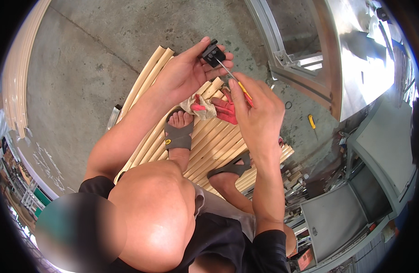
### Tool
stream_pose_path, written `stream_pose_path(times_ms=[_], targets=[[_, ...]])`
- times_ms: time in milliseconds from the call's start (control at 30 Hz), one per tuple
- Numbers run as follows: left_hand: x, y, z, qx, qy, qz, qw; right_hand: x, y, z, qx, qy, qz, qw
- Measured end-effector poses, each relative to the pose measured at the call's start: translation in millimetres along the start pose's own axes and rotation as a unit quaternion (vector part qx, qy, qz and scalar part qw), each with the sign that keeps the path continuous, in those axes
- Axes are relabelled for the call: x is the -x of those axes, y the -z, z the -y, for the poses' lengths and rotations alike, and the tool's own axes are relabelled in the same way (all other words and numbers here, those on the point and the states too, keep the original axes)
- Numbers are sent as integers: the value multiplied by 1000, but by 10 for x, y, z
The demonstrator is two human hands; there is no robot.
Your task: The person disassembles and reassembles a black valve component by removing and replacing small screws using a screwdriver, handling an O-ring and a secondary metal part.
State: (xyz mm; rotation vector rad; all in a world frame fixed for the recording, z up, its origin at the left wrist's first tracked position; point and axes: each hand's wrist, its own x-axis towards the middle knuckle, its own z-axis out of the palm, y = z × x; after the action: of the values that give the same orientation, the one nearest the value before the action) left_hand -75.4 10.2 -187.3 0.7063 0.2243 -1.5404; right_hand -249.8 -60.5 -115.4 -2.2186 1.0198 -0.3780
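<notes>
My left hand [186,70] is turned palm up, its thumb and fingers around a small black block-like part [213,53] with a raised edge. In my right hand [259,107] is a screwdriver [244,92] with a yellow and red handle, gripped between thumb and fingers. Its thin metal shaft slants up to the left, and the tip meets the black part; exactly where it enters is too small to tell. Below my hands, a pair of work gloves [200,108], off-white with red palms, lies crumpled on pale wood-coloured strips [209,145].
My sandalled feet [178,132] rest on the strips. A yellow-handled tool [311,121] and a black ring [288,105] lie on the concrete floor [100,41]. A metal frame [305,86] stands at upper right, a grey cabinet [337,218] at lower right. Long beige strips [19,77] line the left.
</notes>
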Motion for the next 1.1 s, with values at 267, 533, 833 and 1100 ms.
stream_pose_path(times_ms=[267, 533, 833, 1100], targets=[[26, -9, -11, -30, -12, -6, 999, 3, -40, 16, 48, 15, 5, 999], [25, -51, -1, -88, -66, -44, 993, 81, -128, 135, 54, -24, -7, 998], [51, -209, -43, -157, -115, -35, 980, -14, -81, -7, -204, -234, 98, 945], [142, -261, -18, -171, -142, -5, 975, 163, -227, -26, -268, -249, 64, 928]])
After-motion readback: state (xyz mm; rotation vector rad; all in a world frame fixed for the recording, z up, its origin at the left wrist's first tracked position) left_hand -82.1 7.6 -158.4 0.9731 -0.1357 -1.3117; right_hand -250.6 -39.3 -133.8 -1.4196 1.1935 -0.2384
